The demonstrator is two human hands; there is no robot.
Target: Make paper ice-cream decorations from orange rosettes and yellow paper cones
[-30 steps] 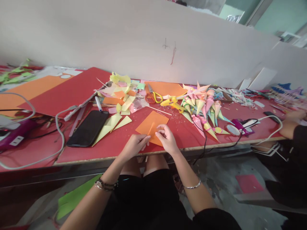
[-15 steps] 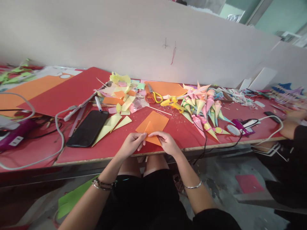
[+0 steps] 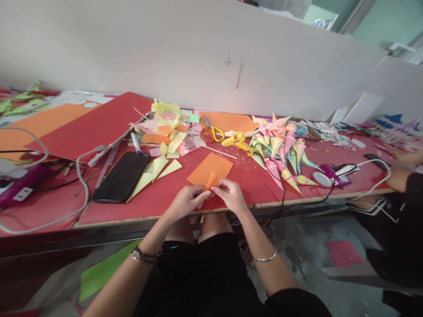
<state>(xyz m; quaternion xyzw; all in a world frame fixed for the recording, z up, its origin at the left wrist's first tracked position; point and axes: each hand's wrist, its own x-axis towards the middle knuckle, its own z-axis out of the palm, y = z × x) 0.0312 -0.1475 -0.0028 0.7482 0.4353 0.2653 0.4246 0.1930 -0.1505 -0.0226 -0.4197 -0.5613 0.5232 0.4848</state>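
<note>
Between my two hands, close to the table's front edge, is a small piece of folded orange paper (image 3: 210, 180) with its layers standing upward. My left hand (image 3: 191, 199) pinches it from the left with thumb and fingers. From the right, my right hand (image 3: 230, 193) grips its other side between thumb and fingertips. Just behind lies a flat orange paper sheet (image 3: 211, 166) on the red tabletop (image 3: 185, 176). Pale yellow paper triangles (image 3: 169, 168) rest to the left of it. The lower part of the folded piece is hidden by my fingers.
A black phone (image 3: 122, 177) and a marker (image 3: 135, 143) lie left. Behind are scissors (image 3: 211, 131), a yellow glue gun (image 3: 238, 143) and paper scraps (image 3: 175, 141). Several paper cones (image 3: 276, 145) are heaped right. Another person's arm (image 3: 401, 171) shows at the far right.
The orange paper in my hands has gone from a wider, flatter shape to a narrow folded bundle. My hands have shifted slightly right, and more of the flat sheet behind shows.
</note>
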